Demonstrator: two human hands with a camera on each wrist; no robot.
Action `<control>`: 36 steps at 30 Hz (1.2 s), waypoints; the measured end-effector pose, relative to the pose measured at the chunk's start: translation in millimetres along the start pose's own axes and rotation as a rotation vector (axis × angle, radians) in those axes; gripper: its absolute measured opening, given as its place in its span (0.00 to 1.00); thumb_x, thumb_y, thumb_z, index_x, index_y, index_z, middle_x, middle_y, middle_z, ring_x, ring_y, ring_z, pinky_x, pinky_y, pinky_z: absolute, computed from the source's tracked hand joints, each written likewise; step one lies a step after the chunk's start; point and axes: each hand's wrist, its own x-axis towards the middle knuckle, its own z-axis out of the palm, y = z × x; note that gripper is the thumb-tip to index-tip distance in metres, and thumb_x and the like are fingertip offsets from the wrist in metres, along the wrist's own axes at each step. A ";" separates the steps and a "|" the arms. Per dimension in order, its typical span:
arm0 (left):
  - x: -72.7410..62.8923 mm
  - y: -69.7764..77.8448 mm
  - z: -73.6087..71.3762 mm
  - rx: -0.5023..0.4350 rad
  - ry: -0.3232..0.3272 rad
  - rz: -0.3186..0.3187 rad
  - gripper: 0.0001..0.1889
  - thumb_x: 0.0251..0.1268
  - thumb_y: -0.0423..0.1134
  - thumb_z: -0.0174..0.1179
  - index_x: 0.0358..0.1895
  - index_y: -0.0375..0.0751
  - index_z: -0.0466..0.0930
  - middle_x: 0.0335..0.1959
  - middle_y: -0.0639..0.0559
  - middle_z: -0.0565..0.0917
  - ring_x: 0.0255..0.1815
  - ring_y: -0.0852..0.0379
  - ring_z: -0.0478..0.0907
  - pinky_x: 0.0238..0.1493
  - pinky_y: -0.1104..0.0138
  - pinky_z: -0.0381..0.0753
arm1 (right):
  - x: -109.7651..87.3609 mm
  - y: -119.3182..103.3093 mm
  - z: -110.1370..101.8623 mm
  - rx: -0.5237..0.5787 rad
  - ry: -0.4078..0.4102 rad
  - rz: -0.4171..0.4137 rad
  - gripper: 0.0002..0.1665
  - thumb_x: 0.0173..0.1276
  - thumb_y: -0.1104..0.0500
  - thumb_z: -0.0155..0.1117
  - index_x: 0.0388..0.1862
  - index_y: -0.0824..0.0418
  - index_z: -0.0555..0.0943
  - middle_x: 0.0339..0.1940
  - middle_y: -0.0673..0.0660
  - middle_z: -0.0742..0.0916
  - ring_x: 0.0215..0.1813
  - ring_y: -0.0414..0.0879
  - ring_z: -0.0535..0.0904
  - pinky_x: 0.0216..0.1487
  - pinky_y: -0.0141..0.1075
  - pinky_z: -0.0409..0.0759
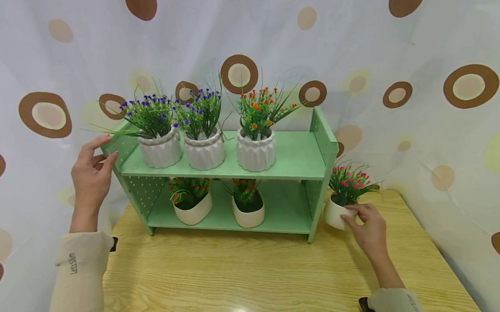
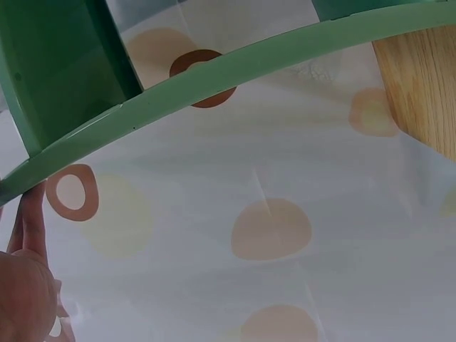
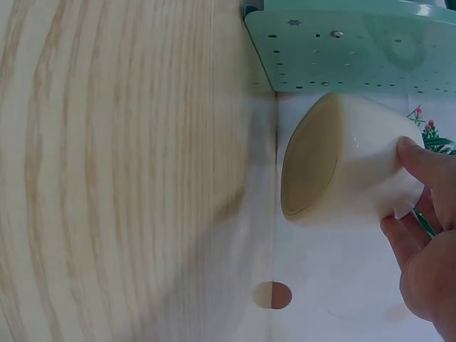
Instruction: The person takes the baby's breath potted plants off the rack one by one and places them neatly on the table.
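Observation:
A green two-tier shelf (image 1: pixel 292 164) stands on the wooden table. My left hand (image 1: pixel 91 173) holds the top of its left side panel (image 2: pixel 164 96) between thumb and fingers. To the right of the shelf, my right hand (image 1: pixel 367 228) pinches the rim of a smooth white flower pot (image 1: pixel 336 216) with pink artificial flowers (image 1: pixel 352 179). In the right wrist view the pot (image 3: pixel 367 164) is raised and its flat underside shows, with the thumb on its side near the rim and other fingers at the opposite edge.
On the upper tier stand fluted white pots, two with purple flowers (image 1: pixel 159 151) (image 1: pixel 203 151) and one with orange flowers (image 1: pixel 255 151). Two smooth pots with red-orange flowers (image 1: pixel 194 209) (image 1: pixel 248 215) sit below. A spotted curtain (image 1: pixel 273 34) hangs behind the table (image 1: pixel 210 271).

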 end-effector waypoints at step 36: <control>-1.8 1.1 0.2 0.004 0.004 -0.008 0.22 0.74 0.31 0.62 0.68 0.48 0.80 0.70 0.55 0.79 0.42 0.85 0.76 0.43 0.88 0.75 | 0.9 22.2 31.4 -0.031 -0.055 0.005 0.09 0.62 0.65 0.78 0.40 0.66 0.89 0.41 0.66 0.85 0.45 0.66 0.83 0.47 0.61 0.83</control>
